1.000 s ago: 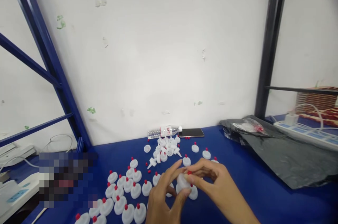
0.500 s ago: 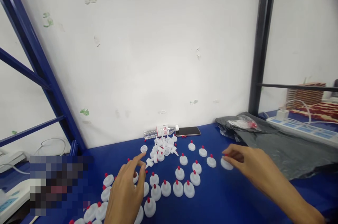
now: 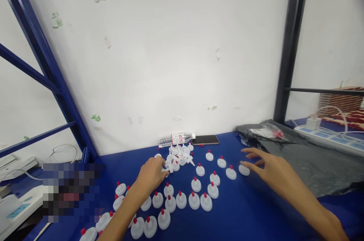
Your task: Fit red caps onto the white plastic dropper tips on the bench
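Observation:
My left hand (image 3: 152, 174) reaches to the left edge of a heap of loose white nozzle caps (image 3: 180, 154). Its fingers are closed on one white nozzle cap (image 3: 167, 171), which they partly hide. On the right, my right hand (image 3: 261, 161) is open, thumb and fingers apart. Just by its thumb stands a white cap (image 3: 243, 169), its top hidden behind the fingers. Several white nozzle caps with red tips (image 3: 194, 200) stand upright in loose rows across the blue table (image 3: 227, 210). My left forearm covers some of them.
Behind the heap lie a clear plastic bottle (image 3: 178, 139) and a dark phone (image 3: 205, 140). Small red tips (image 3: 201, 145) are scattered near the phone. A grey plastic bag (image 3: 295, 157) and a power strip (image 3: 330, 136) are at right. Blue rack posts (image 3: 61, 99) rise at left.
My left hand has moved forward to the heap and closed on a nozzle cap. My right hand has let go of the cap at far right, and its fingers have spread.

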Motion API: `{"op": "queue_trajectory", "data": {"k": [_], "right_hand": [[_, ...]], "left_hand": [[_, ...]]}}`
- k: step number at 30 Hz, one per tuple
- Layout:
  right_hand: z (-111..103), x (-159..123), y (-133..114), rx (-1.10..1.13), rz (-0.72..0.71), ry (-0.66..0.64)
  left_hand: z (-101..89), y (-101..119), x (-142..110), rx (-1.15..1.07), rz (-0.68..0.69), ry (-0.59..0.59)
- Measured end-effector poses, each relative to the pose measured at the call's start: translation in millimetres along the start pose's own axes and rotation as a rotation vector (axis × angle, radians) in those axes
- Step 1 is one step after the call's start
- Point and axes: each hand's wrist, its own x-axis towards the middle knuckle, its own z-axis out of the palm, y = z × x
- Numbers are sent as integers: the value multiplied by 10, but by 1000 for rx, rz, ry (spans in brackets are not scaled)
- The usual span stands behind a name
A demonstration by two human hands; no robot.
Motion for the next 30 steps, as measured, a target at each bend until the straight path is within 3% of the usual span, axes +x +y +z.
{"op": "queue_trajectory", "data": {"k": [4,8,12,17,23,30], "right_hand": [[-114,-198,-363,113,-91,20],[-44,-332,-857,226,-262,-72],[235,-171,-1367,152,-503,-249],[800,230,-1826,-90,-823,-468],[1372,344,-2167,-264,-916,-615],[1601,253,-2197,-387,-903,-662]], "left_hand": [[-46,-49,7,-90,-15,53],[-211,-192,-127,-290,-36,182],[-334,-352,-391,-580,-72,225],[-374,-496,-620,-871,-139,281],[-304,-613,-733,-1078,-149,238],[-229,-662,-843,-1236,-153,219]]}}
